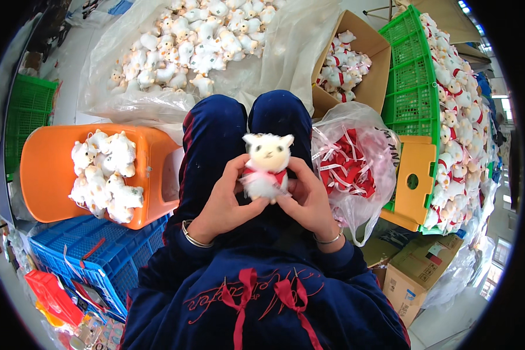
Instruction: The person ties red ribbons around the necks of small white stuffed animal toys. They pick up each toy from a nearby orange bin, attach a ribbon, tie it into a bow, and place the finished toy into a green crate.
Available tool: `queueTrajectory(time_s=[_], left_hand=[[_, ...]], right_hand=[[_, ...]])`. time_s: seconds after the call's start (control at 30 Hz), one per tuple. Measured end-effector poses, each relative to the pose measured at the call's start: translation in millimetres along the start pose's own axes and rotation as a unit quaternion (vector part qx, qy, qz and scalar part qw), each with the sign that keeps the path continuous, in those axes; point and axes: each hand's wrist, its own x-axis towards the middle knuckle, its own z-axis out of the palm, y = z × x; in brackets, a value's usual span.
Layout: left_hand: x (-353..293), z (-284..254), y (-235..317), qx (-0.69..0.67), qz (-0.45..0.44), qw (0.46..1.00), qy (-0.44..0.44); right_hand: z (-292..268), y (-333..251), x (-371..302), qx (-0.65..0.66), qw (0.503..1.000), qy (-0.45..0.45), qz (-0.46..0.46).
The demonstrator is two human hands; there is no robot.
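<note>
Above my lap, both hands hold a small white plush lamb (pixel 267 160) upright, its cream face turned up toward me. It wears a red vest and a pale pink ribbon at the chest. My left hand (pixel 230 195) pinches its left side, thumb at the base. On the other side my right hand (pixel 305 195) grips it the same way, some fingers hidden behind the toy. Just right of my knee, a clear plastic bag (pixel 364 213) holds red vests with ribbons (pixel 349 166).
Several undressed plush lambs (pixel 107 175) lie on an orange stool (pixel 41 175) at left. More are heaped on plastic sheeting (pixel 108 76) ahead. A cardboard box (pixel 372 49) and a green crate (pixel 411 76) at right contain dressed lambs. A blue crate (pixel 108 242) stands lower left.
</note>
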Motion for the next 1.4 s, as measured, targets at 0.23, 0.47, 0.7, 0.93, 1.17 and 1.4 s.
queueTrajectory(time_s=[0.23, 0.47, 0.7, 0.93, 1.17, 1.4], left_hand=[[0.0, -2.1, -16.6, -0.185, -0.045, 0.982, 0.011], [0.5, 6.6, -27.6, -0.280, -0.034, 0.959, 0.022], [5.4, 9.0, -23.2, -0.273, -0.034, 0.961, 0.020], [10.3, 9.0, -18.2, -0.273, -0.023, 0.962, 0.021], [14.2, 13.4, -12.2, -0.125, -0.004, 0.990, 0.058], [20.3, 15.0, -9.2, -0.047, 0.135, 0.989, 0.033]], right_hand=[[-1.8, -19.7, 12.7, -0.255, 0.956, -0.030, -0.141], [1.2, -15.3, 18.1, -0.252, 0.947, -0.017, -0.196], [1.3, -8.8, 12.3, -0.233, 0.954, 0.012, -0.189], [1.3, -15.5, 8.8, -0.324, 0.911, 0.005, -0.256], [12.7, -15.1, 11.2, -0.366, 0.888, 0.058, -0.273], [-1.4, 11.5, 10.5, -0.055, 0.977, 0.107, -0.176]])
